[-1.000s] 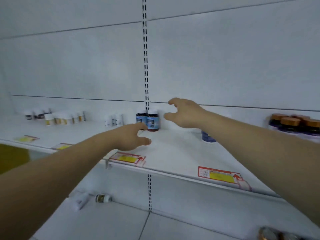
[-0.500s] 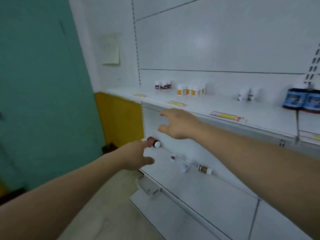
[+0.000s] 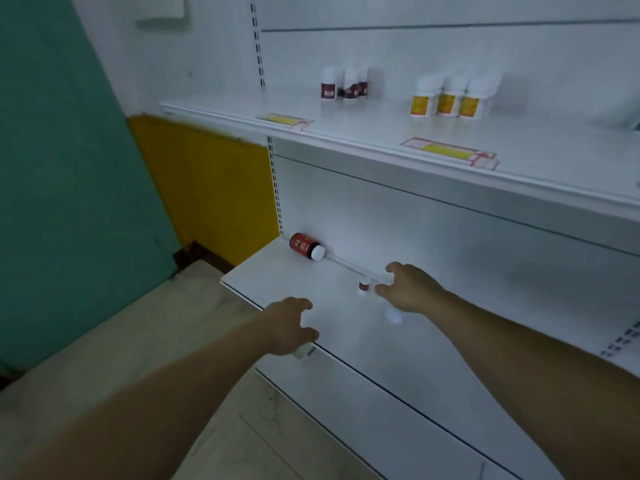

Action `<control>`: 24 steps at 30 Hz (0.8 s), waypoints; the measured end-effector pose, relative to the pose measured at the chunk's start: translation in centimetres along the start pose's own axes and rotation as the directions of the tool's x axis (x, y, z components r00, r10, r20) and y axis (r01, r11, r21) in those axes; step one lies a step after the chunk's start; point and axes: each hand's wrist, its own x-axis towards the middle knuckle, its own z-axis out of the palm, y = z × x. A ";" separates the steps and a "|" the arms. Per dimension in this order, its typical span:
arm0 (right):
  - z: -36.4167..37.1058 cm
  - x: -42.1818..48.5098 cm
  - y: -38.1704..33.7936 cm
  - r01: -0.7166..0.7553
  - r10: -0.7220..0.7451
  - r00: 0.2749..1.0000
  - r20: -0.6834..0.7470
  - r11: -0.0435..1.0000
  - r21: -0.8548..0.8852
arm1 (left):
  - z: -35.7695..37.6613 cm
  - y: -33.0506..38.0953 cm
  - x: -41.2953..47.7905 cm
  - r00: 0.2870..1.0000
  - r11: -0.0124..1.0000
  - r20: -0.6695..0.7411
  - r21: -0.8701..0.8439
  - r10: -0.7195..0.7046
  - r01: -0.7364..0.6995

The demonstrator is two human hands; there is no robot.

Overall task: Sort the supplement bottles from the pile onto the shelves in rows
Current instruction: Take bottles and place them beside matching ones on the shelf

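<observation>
A red bottle with a white cap (image 3: pixel 306 246) lies on its side at the back left of the lower shelf (image 3: pixel 346 344). A small dark-red bottle (image 3: pixel 363 286) stands further right. My right hand (image 3: pixel 408 289) hovers right beside it, fingers spread, holding nothing. A white bottle (image 3: pixel 394 316) shows just below that hand, partly hidden. My left hand (image 3: pixel 289 323) is over the shelf's front edge with loosely curled fingers, holding nothing. On the upper shelf (image 3: pixel 381 133) stand dark-red-labelled bottles (image 3: pixel 343 85) and yellow-labelled bottles (image 3: pixel 450 98) in rows.
Price tags (image 3: pixel 450 152) sit on the upper shelf's front rail. A teal wall (image 3: pixel 62 168) and a yellow panel (image 3: pixel 207 188) lie to the left of the shelving. Beige floor (image 3: pixel 138 341) is below. A white clip (image 3: pixel 302 353) is on the lower shelf's edge.
The view has swung left and down from the upper shelf to the lower shelf. Both hands have dropped to the lower shelf, the right one coming next to the small dark-red bottle.
</observation>
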 end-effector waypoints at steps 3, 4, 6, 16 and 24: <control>2.1 3.0 2.7 -0.147 0.147 0.989 0.033 0.989 0.026 | -0.7 -1.8 5.3 0.997 0.999 0.069 0.026 0.040 -0.042; 2.8 3.6 3.4 -0.194 0.192 0.980 0.041 0.980 0.038 | -1.0 -2.2 6.9 0.995 0.998 0.084 0.018 0.051 -0.053; 3.9 4.6 4.3 -0.280 0.277 0.959 0.056 0.958 0.060 | -1.4 -2.7 10.2 0.990 0.997 0.117 -0.021 0.080 -0.078; 10.1 7.4 3.3 -0.536 0.542 0.840 0.035 0.818 0.210 | 0.1 -2.7 24.7 0.900 0.931 0.309 0.097 0.308 -0.352; 15.1 11.1 5.0 -0.598 0.656 0.753 -0.056 0.717 0.358 | 5.2 0.0 33.0 0.820 0.824 0.178 0.067 0.545 -0.562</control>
